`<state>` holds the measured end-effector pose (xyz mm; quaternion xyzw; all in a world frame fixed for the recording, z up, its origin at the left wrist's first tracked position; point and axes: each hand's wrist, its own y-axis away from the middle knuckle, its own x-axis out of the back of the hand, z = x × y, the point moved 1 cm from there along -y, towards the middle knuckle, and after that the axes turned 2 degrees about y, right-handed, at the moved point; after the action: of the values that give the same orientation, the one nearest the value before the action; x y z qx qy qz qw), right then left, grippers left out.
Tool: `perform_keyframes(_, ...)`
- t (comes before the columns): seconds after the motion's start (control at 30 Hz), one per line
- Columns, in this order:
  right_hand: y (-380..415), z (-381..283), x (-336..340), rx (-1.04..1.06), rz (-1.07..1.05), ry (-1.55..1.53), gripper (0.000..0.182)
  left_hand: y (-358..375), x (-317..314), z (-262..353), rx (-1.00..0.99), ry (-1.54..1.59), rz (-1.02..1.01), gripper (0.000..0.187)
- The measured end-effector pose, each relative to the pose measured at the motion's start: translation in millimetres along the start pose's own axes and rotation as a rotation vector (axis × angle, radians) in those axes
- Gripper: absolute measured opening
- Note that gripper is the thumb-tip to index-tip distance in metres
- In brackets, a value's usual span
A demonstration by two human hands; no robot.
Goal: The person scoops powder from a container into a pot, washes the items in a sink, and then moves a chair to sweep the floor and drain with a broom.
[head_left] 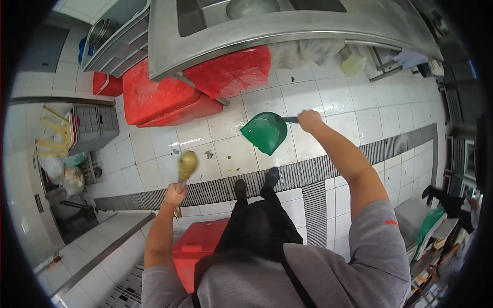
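Gripping the gold tool [188, 164] in the left hand [175, 194], fingers wrapped round its greyish shaft [182, 183]; bulbous and shiny at the head, slightly blurred, lifted over the floor ahead and to the left. Gripping the green dustpan [265, 131] by its dark handle [291, 119] in the right hand [310, 121], fist closed; broad, a little wet-looking, scooped toward the left, held ahead of the shoes [271, 177]. Cannot tell whether touching the tiles [305, 148]. Hemmed in close at the left by the red bin [197, 246]. Crossed underfoot by the ridged drain [221, 191]. Dotted beyond with dark scraps [209, 154], between tool and dustpan. Bounded farther left by the red box [164, 100], ahead by the steel edge of the bench [298, 32]. Open for moving along the tiles to the right.
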<state>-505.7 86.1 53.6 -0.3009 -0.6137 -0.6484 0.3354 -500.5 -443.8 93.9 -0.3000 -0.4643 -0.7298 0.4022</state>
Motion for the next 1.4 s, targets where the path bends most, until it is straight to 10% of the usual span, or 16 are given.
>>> perform_keyframes(0.17, 29.8, -1.6, -14.8, -0.122, -0.195, -0.127, 0.030, 18.9, -56.1, -7.0, -0.026, 0.020, -0.285, 0.014)
perform_keyframes(0.23, 66.7, -41.6, 14.0, 0.000, 0.054, 0.007, 0.054, 26.9, -85.1, -7.8, -0.158, 0.146, -0.099, 0.015)
perform_keyframes(0.33, 138.6, -128.4, 88.5, 0.619, -0.274, -2.021, 0.096, 27.5, -102.8, 24.4, 0.023, 0.261, 0.101, 0.023)
perform_keyframes(0.37, 174.6, -162.8, 116.3, 0.659, -0.058, -2.333, 0.087, 21.8, -124.7, 25.1, 0.063, 0.377, 0.196, 0.023)
perform_keyframes(0.47, 210.1, -178.9, 144.8, 0.860, 0.571, -2.150, 0.054, 30.3, -111.5, 79.0, -0.075, 0.486, 0.205, 0.020)
perform_keyframes(0.6, 271.7, -147.5, 197.2, 1.234, 0.493, -1.863, 0.036, 31.1, -119.6, 139.1, -0.468, 0.468, 0.147, 0.006)
perform_keyframes(0.87, 387.5, -157.1, 256.1, 1.022, 0.856, -1.609, 0.027, 60.3, -71.5, 232.9, -0.850, 0.766, -0.040, 0.023)
perform_keyframes(1.07, 421.7, -197.5, 293.6, 1.248, 0.694, -1.337, 0.022, 85.3, -32.2, 250.9, -1.042, 0.767, -0.185, 0.025)
perform_keyframes(1.2, 413.3, -220.6, 314.2, 1.482, 0.802, -1.299, 0.022, 90.0, 17.9, 201.5, -0.964, 0.788, -0.196, 0.013)
perform_keyframes(1.23, 410.6, -191.0, 305.7, 1.672, 0.523, -1.547, 0.024, 81.5, 29.0, 174.5, -0.929, 0.641, -0.170, 0.011)
perform_keyframes(1.33, 313.6, -246.2, 260.5, 1.292, 0.528, -2.131, 0.022, 37.2, 46.4, 59.8, -0.694, 0.486, -0.070, 0.016)
perform_keyframes(1.4, 237.9, -295.4, 218.4, 0.996, 0.610, -1.941, 0.016, 1.2, 32.0, -38.3, -0.396, 0.341, 0.035, 0.012)
